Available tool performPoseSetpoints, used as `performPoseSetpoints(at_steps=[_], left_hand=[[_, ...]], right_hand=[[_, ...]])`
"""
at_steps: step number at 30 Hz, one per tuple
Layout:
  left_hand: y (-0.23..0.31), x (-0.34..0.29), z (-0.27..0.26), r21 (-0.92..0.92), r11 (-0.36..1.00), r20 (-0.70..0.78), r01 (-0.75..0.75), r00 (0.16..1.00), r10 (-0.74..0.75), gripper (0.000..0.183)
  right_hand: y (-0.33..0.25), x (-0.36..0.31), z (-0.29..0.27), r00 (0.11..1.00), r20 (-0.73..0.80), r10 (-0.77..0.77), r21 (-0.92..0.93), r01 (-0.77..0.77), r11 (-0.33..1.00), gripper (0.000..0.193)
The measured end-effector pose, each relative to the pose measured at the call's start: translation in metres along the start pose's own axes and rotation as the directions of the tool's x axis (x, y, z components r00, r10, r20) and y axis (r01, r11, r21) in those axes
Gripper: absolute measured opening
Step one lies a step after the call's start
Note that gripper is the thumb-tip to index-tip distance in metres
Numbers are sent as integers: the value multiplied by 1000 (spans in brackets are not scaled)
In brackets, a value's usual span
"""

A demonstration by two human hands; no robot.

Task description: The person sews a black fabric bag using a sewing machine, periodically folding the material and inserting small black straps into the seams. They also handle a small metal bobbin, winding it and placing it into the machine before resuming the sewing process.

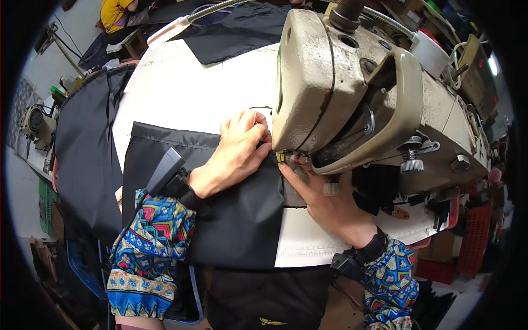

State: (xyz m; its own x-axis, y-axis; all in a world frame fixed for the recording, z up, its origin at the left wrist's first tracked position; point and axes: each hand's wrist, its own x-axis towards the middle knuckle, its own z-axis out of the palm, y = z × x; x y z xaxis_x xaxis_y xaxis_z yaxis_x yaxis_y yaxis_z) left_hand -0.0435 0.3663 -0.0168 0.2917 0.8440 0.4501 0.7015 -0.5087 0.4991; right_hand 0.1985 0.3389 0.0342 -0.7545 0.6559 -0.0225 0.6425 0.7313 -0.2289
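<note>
A panel of smooth black fabric point(234, 220) lies on the white sewing table, its right edge running up to the needle area of a sewing machine point(308, 82). My left hand point(239, 143) rests on its upper right part, fingers curled and thumb and forefinger pinched at the edge beside the machine head. My right hand point(330, 201) reaches in beneath the machine from the right. Its forefinger stretches toward a small yellow piece point(281, 158) by the presser foot; the other fingers are partly hidden behind the machine. The needle itself is hidden.
More dark fabric hangs over the table's left side point(88, 148), and another black piece point(236, 33) lies at the back. A flexible-necked lamp point(168, 31) arches above. Orange-handled snips point(397, 212) lie at right, near red baskets point(474, 239). Another person in yellow point(114, 15) is far left.
</note>
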Motion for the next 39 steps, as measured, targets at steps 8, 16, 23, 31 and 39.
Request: performPoseSetpoints(at_steps=[8,16,23,31,39], left_hand=[[45,-38,-20,13,958,139,-286,949,282,31],[52,-55,-28,125,962,220,-244,952,212,38],[54,-55,-30,106,959,211,-264,948,238,38],[59,-74,-32,176,950,309,-256,931,194,48],[139,-184,-42,42,992,248,-120,963,106,56]], right_hand=[[60,-125,-5,569,-809,151,-76,-355,932,35],[128,-209,18,488,-836,251,-260,-755,602,38],[111,-202,14,517,-760,393,-149,-727,670,41],[-27,-159,7,968,49,245,737,-200,646,24],[-113,-121,107,938,248,244,968,-247,-35,26]])
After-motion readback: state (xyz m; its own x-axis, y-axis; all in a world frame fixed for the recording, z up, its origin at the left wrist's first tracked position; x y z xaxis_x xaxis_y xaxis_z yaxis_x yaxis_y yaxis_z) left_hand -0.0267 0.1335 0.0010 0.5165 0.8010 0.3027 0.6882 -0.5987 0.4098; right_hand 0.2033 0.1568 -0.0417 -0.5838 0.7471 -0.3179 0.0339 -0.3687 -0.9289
